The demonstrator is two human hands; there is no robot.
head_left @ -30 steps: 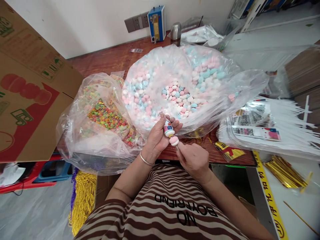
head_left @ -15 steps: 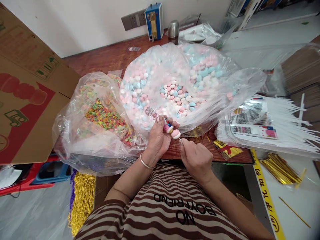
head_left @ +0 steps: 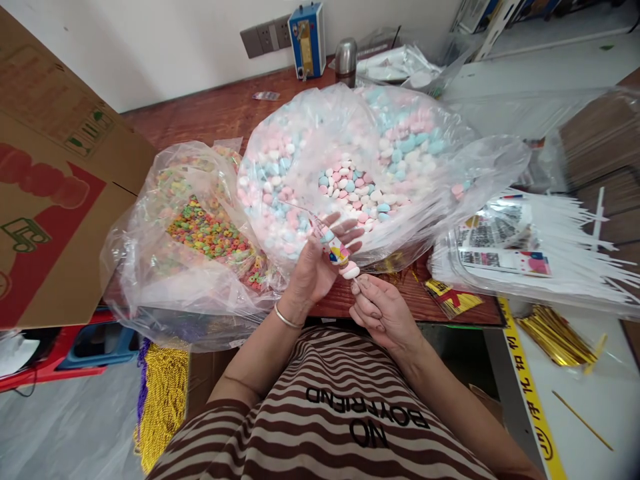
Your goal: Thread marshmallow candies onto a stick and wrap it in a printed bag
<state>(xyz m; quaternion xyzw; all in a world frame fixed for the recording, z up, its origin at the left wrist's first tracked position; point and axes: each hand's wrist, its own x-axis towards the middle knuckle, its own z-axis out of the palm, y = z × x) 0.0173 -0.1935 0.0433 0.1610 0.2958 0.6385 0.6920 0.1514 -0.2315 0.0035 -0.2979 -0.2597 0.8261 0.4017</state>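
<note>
**Right hand (head_left: pixel 384 312) on the stick (head_left: pixel 355 279), left hand (head_left: pixel 316 272) cradling the wrapper (head_left: pixel 335 252)**

I hold a small sweet on a stick just in front of my body, over the near edge of the bench (head_left: pixel 195 120). My right fingers are pressed together, pinching the stick right below a pink-and-white piece (head_left: pixel 350 270). That piece sits between my right fingertips and the brightly printed wrapper, which slants up and away across my left palm. My left fingers are spread, palm turned up, with the thumb beside the wrapper; I cannot tell how firmly the thumb presses on it. A bracelet (head_left: pixel 287 317) circles my left wrist.

Right behind my hands lies a big clear bag (head_left: pixel 465 170) of pink, white and blue pieces (head_left: pixel 350 183), its mouth open. To its left, a second clear bag (head_left: pixel 143 283) holds small coloured rings (head_left: pixel 207 230). On my right, a bundle of white sticks (head_left: pixel 570 230) lies with printed film wrappers (head_left: pixel 505 260) on top. Between that bundle and my right hand, near the bench edge, is a packet (head_left: pixel 454 298) in yellow and red. Toward the wall stand a metal flask (head_left: pixel 346 59) and a blue device (head_left: pixel 307 41).
</note>
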